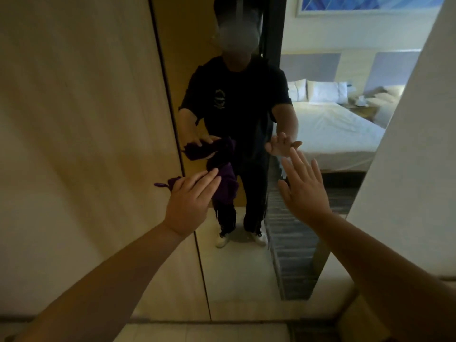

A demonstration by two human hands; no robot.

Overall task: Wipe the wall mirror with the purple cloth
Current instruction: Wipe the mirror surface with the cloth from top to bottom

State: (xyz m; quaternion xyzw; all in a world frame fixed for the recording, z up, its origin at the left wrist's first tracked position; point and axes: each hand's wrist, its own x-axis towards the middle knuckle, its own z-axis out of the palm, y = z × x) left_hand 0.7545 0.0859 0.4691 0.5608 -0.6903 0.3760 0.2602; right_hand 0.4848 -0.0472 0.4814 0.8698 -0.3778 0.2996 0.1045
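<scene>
A tall wall mirror (237, 267) runs from the top of the view down to the floor, between a wooden panel on the left and a white wall on the right. My left hand (188, 203) holds the purple cloth (225, 186) bunched up at the mirror's left edge, with the cloth hanging down against the glass. My right hand (304, 187) is raised flat with fingers spread, close to the glass; whether it touches is unclear. The mirror shows a person in dark clothes with both hands reflected.
A light wooden panel (81, 149) fills the left side. A white wall (414, 169) slants along the right. The mirror reflects a bed with white sheets (330, 129), pillows and a patterned carpet strip. Pale floor lies at the bottom.
</scene>
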